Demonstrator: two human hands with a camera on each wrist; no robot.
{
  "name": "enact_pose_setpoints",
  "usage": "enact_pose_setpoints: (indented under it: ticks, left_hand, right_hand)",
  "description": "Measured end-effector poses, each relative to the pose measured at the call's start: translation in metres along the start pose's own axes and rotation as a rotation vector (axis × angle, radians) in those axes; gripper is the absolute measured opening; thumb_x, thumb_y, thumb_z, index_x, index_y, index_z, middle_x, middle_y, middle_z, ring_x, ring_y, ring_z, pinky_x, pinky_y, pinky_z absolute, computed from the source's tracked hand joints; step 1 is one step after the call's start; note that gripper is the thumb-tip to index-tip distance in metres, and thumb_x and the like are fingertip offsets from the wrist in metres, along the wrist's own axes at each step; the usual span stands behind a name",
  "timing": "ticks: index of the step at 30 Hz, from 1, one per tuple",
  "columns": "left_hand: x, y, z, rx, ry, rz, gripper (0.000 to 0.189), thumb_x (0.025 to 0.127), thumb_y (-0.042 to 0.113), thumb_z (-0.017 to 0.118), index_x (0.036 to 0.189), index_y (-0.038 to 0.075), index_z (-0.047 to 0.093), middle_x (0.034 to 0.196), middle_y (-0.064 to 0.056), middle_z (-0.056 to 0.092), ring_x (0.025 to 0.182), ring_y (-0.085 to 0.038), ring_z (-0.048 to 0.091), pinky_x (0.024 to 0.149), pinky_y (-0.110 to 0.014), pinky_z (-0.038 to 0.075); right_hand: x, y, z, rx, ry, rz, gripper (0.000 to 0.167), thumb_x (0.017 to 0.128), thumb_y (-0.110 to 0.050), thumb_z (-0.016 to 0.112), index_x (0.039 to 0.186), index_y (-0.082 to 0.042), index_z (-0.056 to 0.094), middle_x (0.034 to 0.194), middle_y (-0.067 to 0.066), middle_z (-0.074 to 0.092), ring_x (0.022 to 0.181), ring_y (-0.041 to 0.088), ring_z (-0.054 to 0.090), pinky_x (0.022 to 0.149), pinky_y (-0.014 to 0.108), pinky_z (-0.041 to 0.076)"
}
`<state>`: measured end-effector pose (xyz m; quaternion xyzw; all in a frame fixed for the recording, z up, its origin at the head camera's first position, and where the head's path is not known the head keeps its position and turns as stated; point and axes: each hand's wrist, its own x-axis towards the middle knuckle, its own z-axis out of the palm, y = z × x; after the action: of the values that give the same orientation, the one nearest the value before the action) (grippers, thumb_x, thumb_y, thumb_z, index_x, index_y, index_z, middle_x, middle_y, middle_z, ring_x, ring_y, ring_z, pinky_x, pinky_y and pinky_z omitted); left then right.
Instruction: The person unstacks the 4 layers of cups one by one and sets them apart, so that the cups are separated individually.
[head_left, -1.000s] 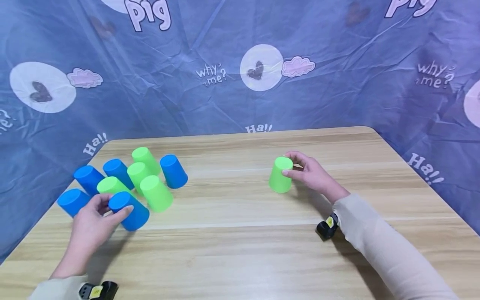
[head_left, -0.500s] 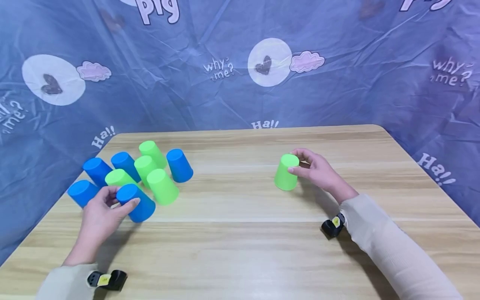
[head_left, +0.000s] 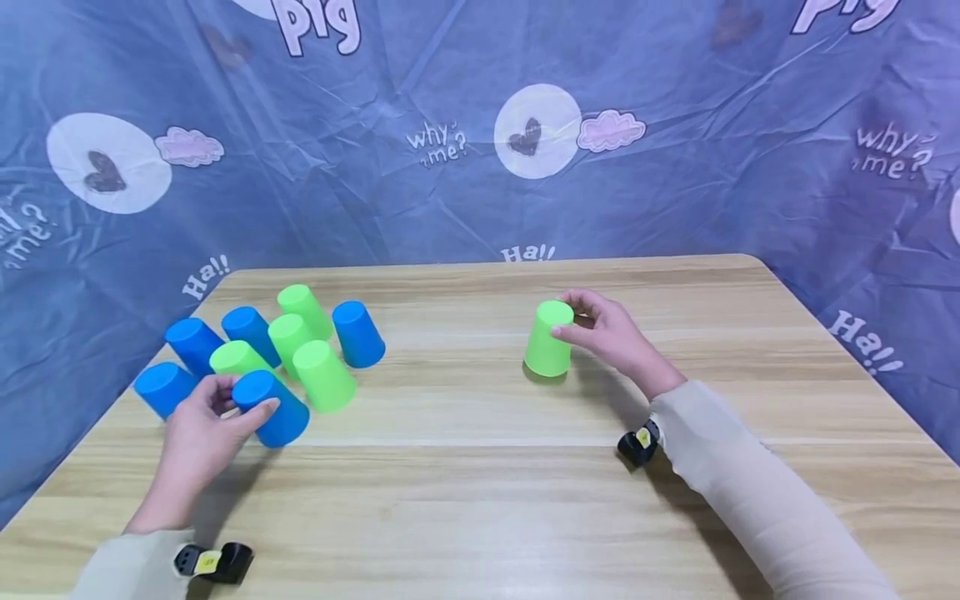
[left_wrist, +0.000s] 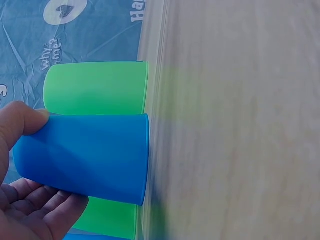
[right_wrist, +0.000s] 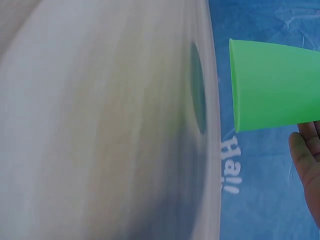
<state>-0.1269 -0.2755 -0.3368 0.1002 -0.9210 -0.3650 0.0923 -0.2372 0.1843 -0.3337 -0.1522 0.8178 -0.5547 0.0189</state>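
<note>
At the front of the cup group on the left, my left hand [head_left: 202, 437] holds an upside-down blue cup [head_left: 272, 408] between thumb and fingers. The left wrist view shows the thumb on one side of that blue cup [left_wrist: 85, 157] and the fingers on the other. Right of centre, my right hand [head_left: 611, 337] grips an upside-down green cup [head_left: 547, 346] by its side. In the right wrist view this green cup [right_wrist: 275, 87] hangs above the tabletop, its rim apart from the wood and a shadow beneath. Part of the right hand lies outside that view.
Behind the held blue cup stand several upside-down cups, among them a green cup [head_left: 324, 379], a back green cup [head_left: 306, 312], a separate blue cup [head_left: 358, 335] and a far-left blue cup [head_left: 163, 388]. The wooden table [head_left: 450, 492] ends at a printed blue cloth [head_left: 420, 200].
My right hand has lifted the green cup slightly off the table and moved it left. My left hand keeps its hold on the blue cup in place. The head view has shifted a little.
</note>
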Motion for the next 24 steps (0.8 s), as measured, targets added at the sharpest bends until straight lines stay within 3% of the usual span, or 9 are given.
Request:
enact_pose_setpoints:
  ticks: [8, 12, 16, 24]
  left_hand:
    - [-0.001, 0.0, 0.0, -0.005, -0.001, -0.007, 0.065, 0.082, 0.039, 0.068, 0.12, -0.006, 0.043, 0.118, -0.028, 0.051, 0.108, -0.041, 0.051, 0.062, -0.006, 0.041]
    - [-0.001, 0.001, 0.001, 0.011, -0.002, -0.005, 0.065, 0.082, 0.04, 0.068, 0.12, -0.006, 0.043, 0.118, -0.028, 0.052, 0.108, -0.04, 0.052, 0.071, -0.024, 0.053]
    - [-0.001, 0.003, 0.001, 0.01, 0.0, -0.002, 0.064, 0.082, 0.041, 0.067, 0.12, -0.006, 0.043, 0.118, -0.028, 0.052, 0.108, -0.041, 0.052, 0.08, -0.045, 0.053]
    - [-0.002, 0.004, 0.0, 0.015, 0.021, 0.003, 0.062, 0.082, 0.04, 0.067, 0.118, -0.005, 0.044, 0.116, -0.028, 0.053, 0.107, -0.043, 0.052, 0.08, -0.048, 0.052]
  right_hand:
    - [0.018, -0.013, 0.03, 0.029, 0.04, -0.046, 0.041, 0.079, -0.008, 0.07, 0.115, 0.002, 0.054, 0.113, 0.016, 0.059, 0.105, 0.027, 0.057, 0.093, 0.029, 0.048]
    - [0.024, -0.017, 0.047, 0.082, 0.059, -0.062, 0.038, 0.078, -0.007, 0.07, 0.112, 0.001, 0.055, 0.108, 0.013, 0.06, 0.1, 0.025, 0.058, 0.089, 0.028, 0.049]
    - [0.029, -0.021, 0.063, 0.121, 0.101, -0.073, 0.038, 0.077, -0.006, 0.072, 0.111, 0.0, 0.057, 0.105, 0.013, 0.061, 0.099, 0.025, 0.059, 0.089, 0.028, 0.049]
    - [0.041, -0.032, 0.096, 0.142, 0.13, -0.044, 0.041, 0.074, -0.008, 0.075, 0.111, -0.002, 0.059, 0.105, 0.013, 0.062, 0.101, 0.025, 0.06, 0.092, 0.03, 0.048]
